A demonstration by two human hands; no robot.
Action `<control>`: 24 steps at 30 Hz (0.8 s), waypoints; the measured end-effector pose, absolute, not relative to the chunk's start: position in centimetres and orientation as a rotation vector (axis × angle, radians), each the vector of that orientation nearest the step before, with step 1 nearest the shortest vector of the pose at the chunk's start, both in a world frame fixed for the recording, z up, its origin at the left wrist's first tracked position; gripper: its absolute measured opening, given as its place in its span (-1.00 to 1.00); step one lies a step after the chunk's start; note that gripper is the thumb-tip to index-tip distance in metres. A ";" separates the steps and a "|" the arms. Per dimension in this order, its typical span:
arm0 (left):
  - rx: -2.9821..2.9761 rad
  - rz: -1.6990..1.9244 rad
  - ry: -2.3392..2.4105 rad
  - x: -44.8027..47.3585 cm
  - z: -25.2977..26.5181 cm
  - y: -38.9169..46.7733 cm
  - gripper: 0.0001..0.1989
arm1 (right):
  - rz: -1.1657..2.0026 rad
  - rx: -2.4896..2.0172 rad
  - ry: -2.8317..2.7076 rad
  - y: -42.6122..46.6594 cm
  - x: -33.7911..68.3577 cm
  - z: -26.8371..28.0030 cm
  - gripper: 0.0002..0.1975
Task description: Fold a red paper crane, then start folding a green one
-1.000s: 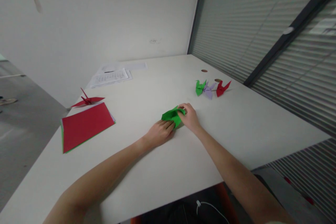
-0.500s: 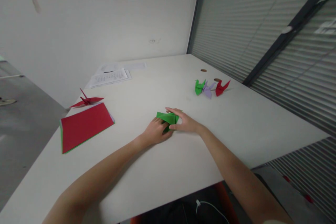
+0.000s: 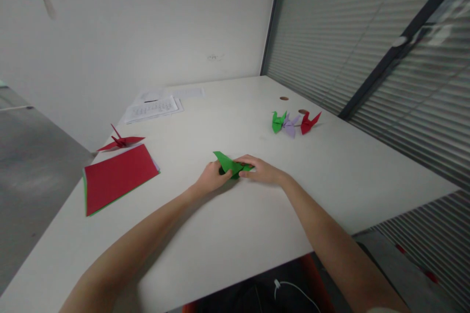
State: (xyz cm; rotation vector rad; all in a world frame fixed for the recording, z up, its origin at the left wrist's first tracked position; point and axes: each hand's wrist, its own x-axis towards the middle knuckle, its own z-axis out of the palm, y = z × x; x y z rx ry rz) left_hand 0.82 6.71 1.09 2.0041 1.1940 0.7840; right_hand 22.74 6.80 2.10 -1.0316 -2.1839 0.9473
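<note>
A piece of folded green paper (image 3: 228, 163) is held between both hands, just above or on the white table (image 3: 220, 234). One pointed flap of it sticks up to the upper left. My left hand (image 3: 212, 177) pinches its left side, thumb in front and the other fingers partly hidden behind the paper. From the right, my right hand (image 3: 260, 170) grips the other end, with its thumb near and its fingers on the far side. The paper's underside and the fingertips behind it are hidden.
Left lies a stack of coloured paper (image 3: 123, 178), red on top, with a red paper crane (image 3: 121, 142) behind it. Green (image 3: 278, 122), lilac (image 3: 290, 126) and red (image 3: 309, 122) paper cranes stand at the right. Printed sheets (image 3: 154, 107) lie at the back left, near the wall.
The green paper has turned, and its flap now points up to the left. My left hand has shifted slightly left, thumb now on the front; the right fingers have closed in on the paper.
</note>
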 end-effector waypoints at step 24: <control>0.651 0.887 1.073 0.6 2.7 8.6 -0.92 | 0.771 -1.171 -2.218 6.7 21.8 0.9 -0.55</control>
